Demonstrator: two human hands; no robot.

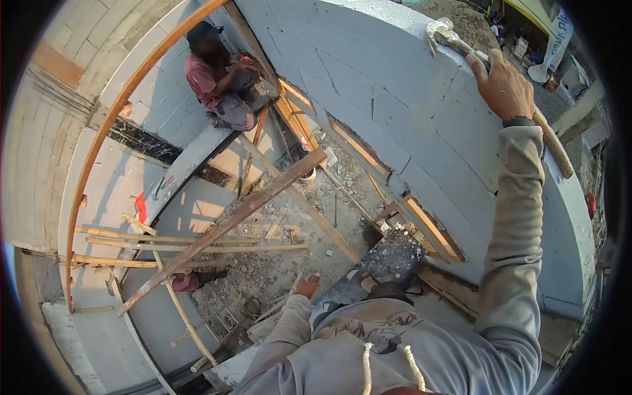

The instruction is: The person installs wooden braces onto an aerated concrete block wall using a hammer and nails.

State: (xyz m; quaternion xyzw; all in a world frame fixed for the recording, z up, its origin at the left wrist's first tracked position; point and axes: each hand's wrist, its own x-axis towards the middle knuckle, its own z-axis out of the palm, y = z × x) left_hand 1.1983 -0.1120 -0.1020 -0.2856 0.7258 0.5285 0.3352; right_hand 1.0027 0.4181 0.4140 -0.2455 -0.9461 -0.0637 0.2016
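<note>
At the upper right, my right hand (pixel 505 87) rests on the top edge of the grey block wall (pixel 395 85), at the end of my raised arm. Its fingers point up toward a whitish cloth-like bundle (pixel 447 34) on the same edge. A thick rope (pixel 554 145) hangs along the wall top by my wrist. Low in the middle, my left hand (pixel 307 286) is held near my body above the rubble floor; its fingers are partly visible, and what it holds, if anything, is too small to tell.
A person (pixel 220 82) crouches on a plank at the upper left. A wooden beam (pixel 224 230) crosses the middle, with bamboo poles (pixel 197 247) to its left. Below me is a dark stained board (pixel 395 257). Rubble (pixel 336 191) covers the floor below.
</note>
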